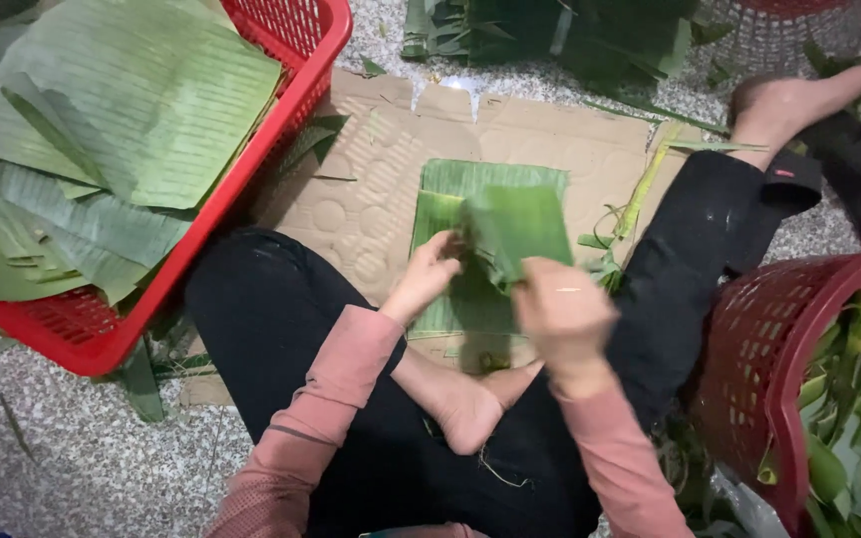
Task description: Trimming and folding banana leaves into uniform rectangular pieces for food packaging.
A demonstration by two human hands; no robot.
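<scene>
Both hands' fingers [447, 251] pinch a folded leaf [522, 229].

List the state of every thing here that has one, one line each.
Left hand: gripping the leaf piece's left edge.
Right hand: gripping its lower right edge.
Leaf piece: lifted, partly folded.
Leaf stack: flat on cardboard.
Rectangular red basket: heaped with leaves.
Round red basket: holds leaf scraps.

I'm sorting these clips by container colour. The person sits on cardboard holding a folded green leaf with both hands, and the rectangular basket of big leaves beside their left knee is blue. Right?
Not quite: the rectangular basket is red, not blue, as the head view shows. The rest holds: the left hand and right hand both hold the folded green leaf over the cardboard, and the basket holds big leaves.
</scene>
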